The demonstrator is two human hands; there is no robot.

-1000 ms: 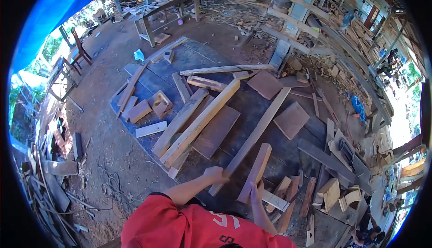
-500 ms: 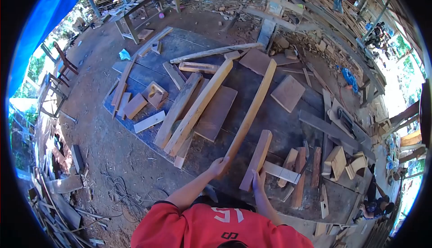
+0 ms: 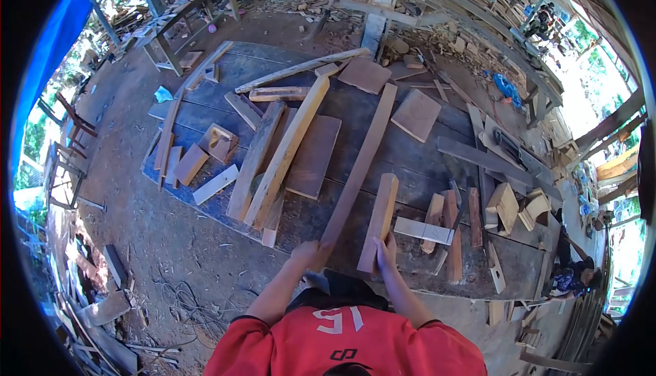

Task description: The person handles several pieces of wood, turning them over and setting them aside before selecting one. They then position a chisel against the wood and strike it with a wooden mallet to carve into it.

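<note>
My left hand [image 3: 310, 253] is closed round the near end of a long, narrow wooden board [image 3: 360, 164], which stretches away from me over the dark work table [image 3: 273, 55]. In my right hand [image 3: 386, 254] is the lower end of a shorter, thick wooden block [image 3: 379, 219], gripped from its right side. Left of the long board, a thick pale beam [image 3: 290, 150] lies across other timber, beside a wide flat board [image 3: 316, 157]. Near my right hand lies a pale marked strip of wood [image 3: 424, 231].
Several offcuts lie at the right, among them a notched block [image 3: 502, 207] and a hand saw [image 3: 516, 149]. A bench [image 3: 198, 0] with a seated person stands at the far left. Another person [image 3: 577, 273] is low at the right edge. Cable [image 3: 188, 301] lies on the ground.
The long board has rolled in my left hand, so a darker, broader face now shows. My left hand has drawn slightly nearer my body. The whole view has shifted a little.
</note>
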